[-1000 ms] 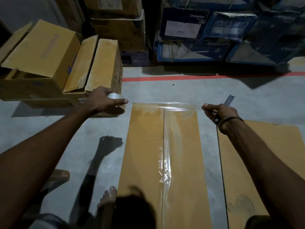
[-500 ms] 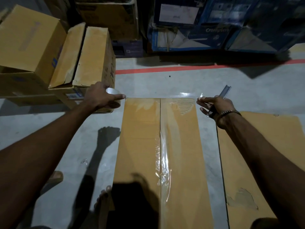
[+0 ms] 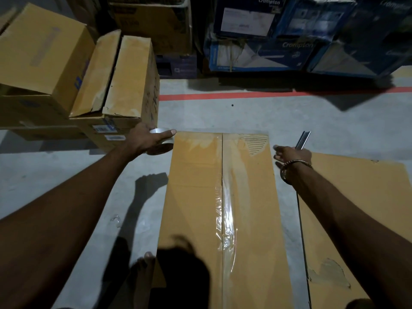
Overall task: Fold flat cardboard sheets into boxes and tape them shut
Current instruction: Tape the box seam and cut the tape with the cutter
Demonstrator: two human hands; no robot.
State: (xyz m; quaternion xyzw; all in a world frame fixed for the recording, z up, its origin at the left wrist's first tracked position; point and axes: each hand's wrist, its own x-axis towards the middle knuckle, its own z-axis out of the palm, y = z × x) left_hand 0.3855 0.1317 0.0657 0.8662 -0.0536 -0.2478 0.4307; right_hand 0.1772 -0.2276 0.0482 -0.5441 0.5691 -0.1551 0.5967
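Two hands flank our taped box (image 3: pixel 223 197) at its far edge: our left hand (image 3: pixel 146 139) grips the tape roll (image 3: pixel 161 141) just off the far-left corner, our right hand (image 3: pixel 291 153) holds a metal cutter (image 3: pixel 302 140) beside the far-right corner. Bare floor (image 3: pixel 223 114) lies beyond, brown cartons (image 3: pixel 89 81) crowd far left, flat cardboard (image 3: pixel 356 208) lies right.

- A warehouse or stockroom, going by the bare grey concrete floor (image 3: pixel 245 117) with a red painted line (image 3: pixel 223 95).
- Blue Crompton cartons (image 3: pixel 256 54) stacked at the back.
- Brown cardboard boxes (image 3: pixel 131 79) piled on the left.
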